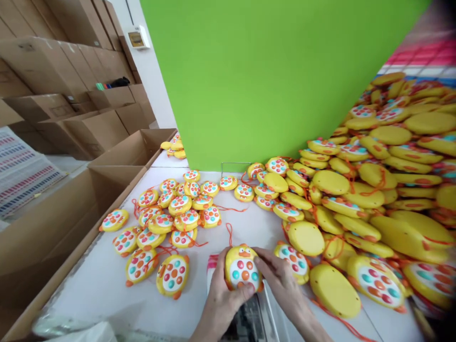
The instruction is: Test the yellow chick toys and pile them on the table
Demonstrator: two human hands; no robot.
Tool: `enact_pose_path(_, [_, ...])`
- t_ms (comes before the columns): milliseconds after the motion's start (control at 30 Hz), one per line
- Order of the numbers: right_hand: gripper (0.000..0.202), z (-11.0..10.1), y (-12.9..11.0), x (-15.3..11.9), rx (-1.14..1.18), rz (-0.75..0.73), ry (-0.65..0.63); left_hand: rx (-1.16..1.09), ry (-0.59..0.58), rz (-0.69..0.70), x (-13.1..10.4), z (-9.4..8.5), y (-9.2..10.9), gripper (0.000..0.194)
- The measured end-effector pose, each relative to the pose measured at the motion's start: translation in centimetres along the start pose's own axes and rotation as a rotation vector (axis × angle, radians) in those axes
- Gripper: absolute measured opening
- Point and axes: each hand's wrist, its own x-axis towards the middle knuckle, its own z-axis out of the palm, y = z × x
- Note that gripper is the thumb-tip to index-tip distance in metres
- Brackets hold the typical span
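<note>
My left hand [226, 294] is closed around a yellow duck toy [245, 270], with its thumb across the lower front. The toy faces up and has a white belly with red, teal and orange round buttons. An orange cord loop rises from its top. At the toy's upper right edge, the fingers of my right hand [280, 275] press against it, thumb side hidden behind the fingers. Below the hands lies a dark device in a pale frame [249, 319], partly covered by my wrists. Another duck toy [294, 261] sits just beyond my right fingers.
A group of duck toys [180, 204] lies on the white table [117, 285] to the left. A large heap of them [359, 190] fills the right side. Behind stands a green panel [270, 80]. Open cardboard boxes [114, 190] line the left edge; stacked cartons [46, 66] stand beyond.
</note>
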Motion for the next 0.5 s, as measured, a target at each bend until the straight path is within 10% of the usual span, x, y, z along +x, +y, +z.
enact_pose_path(500, [0.041, -1.2, 1.5, -1.6, 0.104, 0.069, 0.223, -0.135, -0.002, -0.073, 1.2, -0.3, -0.4, 0.089])
